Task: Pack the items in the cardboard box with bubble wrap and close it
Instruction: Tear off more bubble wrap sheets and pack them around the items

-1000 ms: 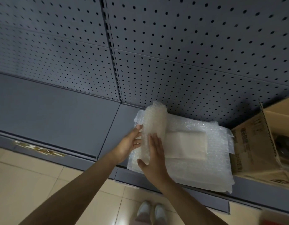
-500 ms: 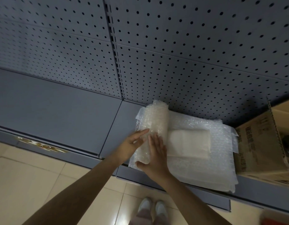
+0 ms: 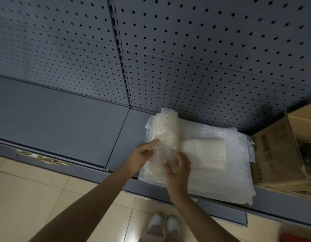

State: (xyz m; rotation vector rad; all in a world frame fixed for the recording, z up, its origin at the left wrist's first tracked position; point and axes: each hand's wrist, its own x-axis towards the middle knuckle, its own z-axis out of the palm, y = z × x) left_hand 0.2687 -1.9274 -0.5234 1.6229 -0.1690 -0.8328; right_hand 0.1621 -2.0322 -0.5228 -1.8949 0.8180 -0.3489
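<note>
Stack of bubble wrap sheets (image 3: 221,173) lying flat on the grey metal shelf (image 3: 63,130), against the perforated back panel (image 3: 203,58). At the stack's left end, a bubble-wrap roll (image 3: 164,131) standing up off the sheets, wound around something hidden inside. Just right of the roll, a folded pale sheet (image 3: 203,152) lying on top of the stack. Left hand (image 3: 142,154) against the roll's left side, index finger stretched out along it, other fingers curled; grip not closed around anything. Right hand (image 3: 177,170) at the roll's lower end, fingers bent over the wrap and pinching it. Cardboard box (image 3: 277,154) on the shelf just right of the stack, flaps up, a dark object (image 3: 308,152) partly visible inside. Below, beige floor tiles (image 3: 28,198) and white shoes (image 3: 164,223).
</note>
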